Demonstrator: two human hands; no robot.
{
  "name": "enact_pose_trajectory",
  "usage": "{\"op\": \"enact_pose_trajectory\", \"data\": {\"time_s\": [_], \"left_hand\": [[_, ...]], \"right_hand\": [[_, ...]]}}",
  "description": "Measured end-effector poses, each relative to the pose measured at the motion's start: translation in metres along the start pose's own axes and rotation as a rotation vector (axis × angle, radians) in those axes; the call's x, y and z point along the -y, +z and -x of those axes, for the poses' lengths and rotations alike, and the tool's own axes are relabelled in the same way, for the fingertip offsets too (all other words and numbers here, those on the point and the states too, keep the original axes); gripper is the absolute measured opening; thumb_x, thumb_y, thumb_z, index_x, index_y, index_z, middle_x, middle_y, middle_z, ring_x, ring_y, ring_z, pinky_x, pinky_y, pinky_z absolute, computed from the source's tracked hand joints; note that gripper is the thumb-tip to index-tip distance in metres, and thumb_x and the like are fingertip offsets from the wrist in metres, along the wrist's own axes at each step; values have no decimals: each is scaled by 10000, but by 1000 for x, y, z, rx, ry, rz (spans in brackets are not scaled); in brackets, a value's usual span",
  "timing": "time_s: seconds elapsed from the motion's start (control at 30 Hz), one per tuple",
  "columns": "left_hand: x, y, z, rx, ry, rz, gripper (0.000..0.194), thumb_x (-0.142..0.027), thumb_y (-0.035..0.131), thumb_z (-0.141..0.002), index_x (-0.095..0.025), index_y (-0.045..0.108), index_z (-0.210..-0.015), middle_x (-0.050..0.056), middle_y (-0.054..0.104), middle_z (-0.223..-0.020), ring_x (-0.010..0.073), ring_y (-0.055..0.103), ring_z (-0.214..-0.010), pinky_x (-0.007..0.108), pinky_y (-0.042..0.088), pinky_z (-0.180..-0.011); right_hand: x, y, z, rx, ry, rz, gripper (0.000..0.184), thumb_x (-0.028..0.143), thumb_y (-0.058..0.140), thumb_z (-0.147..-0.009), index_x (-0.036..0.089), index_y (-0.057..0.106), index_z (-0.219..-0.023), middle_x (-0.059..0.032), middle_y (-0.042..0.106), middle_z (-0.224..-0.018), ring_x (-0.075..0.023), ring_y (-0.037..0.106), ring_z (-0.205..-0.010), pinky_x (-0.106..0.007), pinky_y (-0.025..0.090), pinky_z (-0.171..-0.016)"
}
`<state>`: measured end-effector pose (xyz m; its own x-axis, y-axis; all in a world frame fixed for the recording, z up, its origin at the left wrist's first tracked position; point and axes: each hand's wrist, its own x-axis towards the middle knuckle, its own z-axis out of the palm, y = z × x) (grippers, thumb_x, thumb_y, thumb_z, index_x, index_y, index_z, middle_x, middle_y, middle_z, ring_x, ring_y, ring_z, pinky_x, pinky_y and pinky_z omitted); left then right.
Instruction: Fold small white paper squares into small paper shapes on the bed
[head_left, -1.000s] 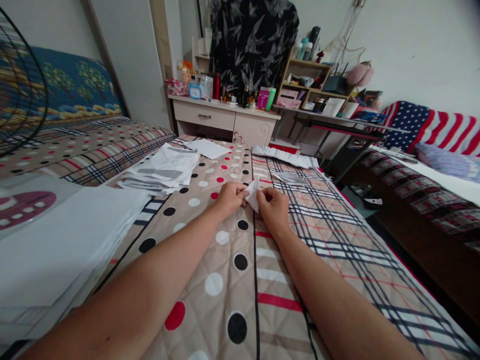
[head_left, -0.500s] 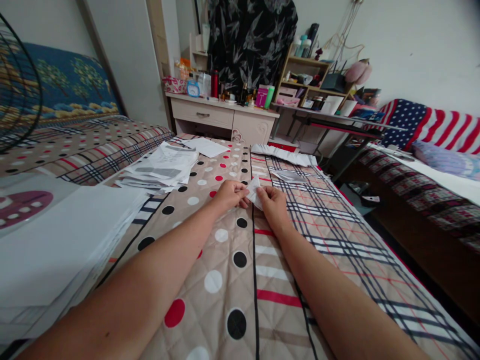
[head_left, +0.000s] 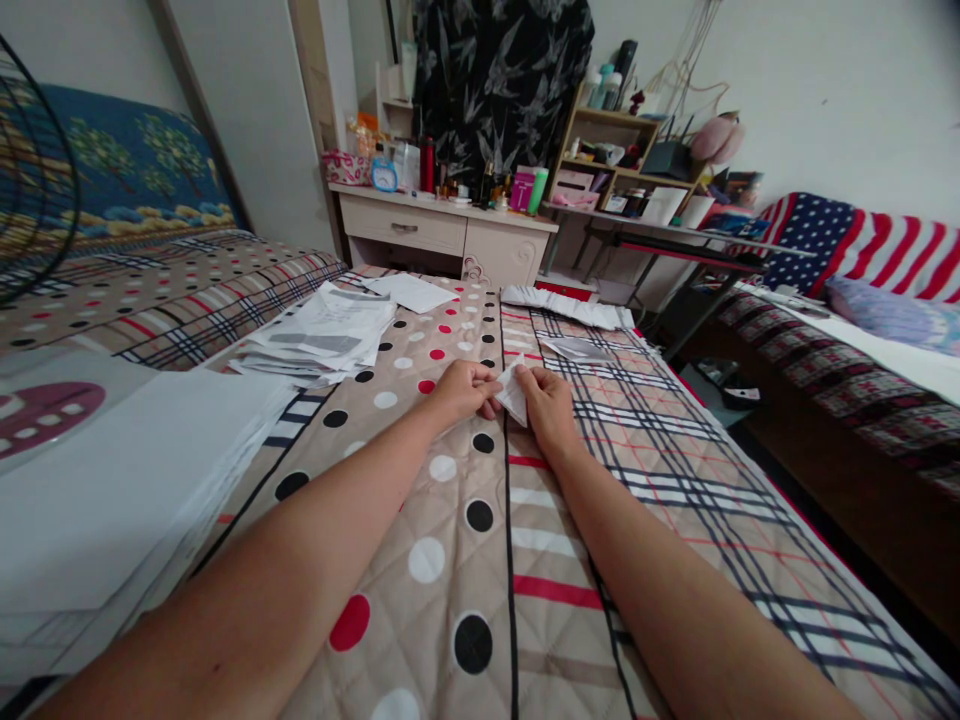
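In the head view, the left hand (head_left: 466, 392) and the right hand (head_left: 550, 402) meet above the bed (head_left: 435, 500), each with its fingers closed on a small white folded paper (head_left: 514, 396). The left hand pinches the paper's left edge and the right hand its upper right part, so fingers cover both sides and the full shape of the folds cannot be made out. The other fingers of both hands are curled and partly hidden. Whether the paper touches the bed beneath it is hard to tell.

Beyond the right hand lies a flat sheet (head_left: 576, 349), its markings too faint to read, and farther off a long pleated white strip (head_left: 566, 307). To the left is a loose pile (head_left: 319, 335) of printed pages, the print too small to read, with a white sheet (head_left: 412, 292) just beyond it. Nearer, a large stack (head_left: 135, 480) with a pinkish oval on a clear cover is cut off by the left edge of the view; the left forearm hides part of its near end.

At the far side, a dresser (head_left: 442, 228) carries a blue clock (head_left: 384, 175), a red bottle (head_left: 427, 164) and small items too crowded to tell apart. A fan (head_left: 66, 235) is cut off at the left edge.
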<state>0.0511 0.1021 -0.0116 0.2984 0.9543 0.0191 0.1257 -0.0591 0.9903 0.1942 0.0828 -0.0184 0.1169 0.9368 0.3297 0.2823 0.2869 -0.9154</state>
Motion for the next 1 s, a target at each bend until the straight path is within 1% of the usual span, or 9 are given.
{"op": "enact_pose_trajectory", "data": {"time_s": [0.1, 0.23, 0.37, 0.47, 0.53, 0.67, 0.8, 0.9, 1.0], "left_hand": [[2, 1, -3, -163, 8, 80, 138, -108, 561, -848, -114, 613, -720, 6, 648, -562, 91, 604, -437, 172, 454, -460], [3, 3, -3, -259, 31, 109, 114, -118, 564, -841, -112, 612, -738, 14, 656, -571, 98, 612, -442, 169, 434, -453], [1, 5, -2, -263, 15, 127, 85, -106, 566, -832, -110, 611, -760, 9, 656, -560, 108, 623, -451, 176, 442, -463], [0, 4, -3, -249, 9, 120, 106, -88, 550, -836, -109, 610, -751, 2, 647, -548, 109, 627, -457, 174, 445, -467], [0, 3, -3, -254, 10, 118, 126, -80, 542, -838, -111, 609, -737, -1, 640, -541, 109, 633, -467, 171, 448, -476], [0, 2, -2, -282, 21, 136, 143, -76, 525, -846, -116, 603, -733, -8, 632, -550, 109, 646, -489, 167, 455, -491], [-1, 3, -2, -303, 24, 168, 76, -74, 533, -843, -107, 601, -854, -11, 631, -578, 105, 646, -491, 159, 444, -475], [-3, 2, -1, -333, 29, 177, 154, -78, 547, -836, -112, 583, -981, -12, 639, -600, 103, 642, -486, 153, 432, -466], [-3, 0, -1, -371, 32, 194, 194, -92, 539, -840, -123, 567, -1029, -4, 651, -630, 106, 649, -501, 150, 424, -465]], "right_hand": [[-2, 1, 0, 71, -18, 81, 375, 470, 533, -829, 172, 551, -602, 23, 499, -508, -98, 414, -456, -227, 292, -440], [4, 0, 4, 93, 30, 68, 358, 437, 512, -841, 167, 582, -616, 8, 546, -498, -105, 449, -399, -230, 316, -411], [10, 1, 7, 66, 29, 52, 337, 409, 552, -813, 175, 561, -570, 19, 515, -438, -95, 398, -339, -234, 284, -370], [9, 3, 7, 51, 17, 66, 354, 411, 542, -818, 180, 546, -549, 24, 494, -414, -91, 388, -328, -232, 291, -367], [7, 4, 6, 67, 39, 28, 317, 400, 539, -814, 177, 560, -590, 16, 540, -465, -93, 435, -352, -222, 322, -374], [7, 4, 6, 171, 118, -108, 219, 364, 574, -779, 164, 594, -690, -9, 623, -575, -105, 543, -431, -203, 401, -409], [13, 3, 8, 143, 172, -172, 215, 368, 629, -735, 155, 617, -759, -6, 630, -574, -102, 523, -384, -206, 408, -370], [14, 5, 9, 118, 161, -173, 251, 408, 655, -724, 163, 609, -758, -4, 634, -578, -100, 514, -380, -210, 406, -366], [12, 6, 10, 124, 178, -131, 312, 477, 646, -739, 178, 568, -697, -8, 628, -562, -111, 524, -393, -220, 400, -379]]}}
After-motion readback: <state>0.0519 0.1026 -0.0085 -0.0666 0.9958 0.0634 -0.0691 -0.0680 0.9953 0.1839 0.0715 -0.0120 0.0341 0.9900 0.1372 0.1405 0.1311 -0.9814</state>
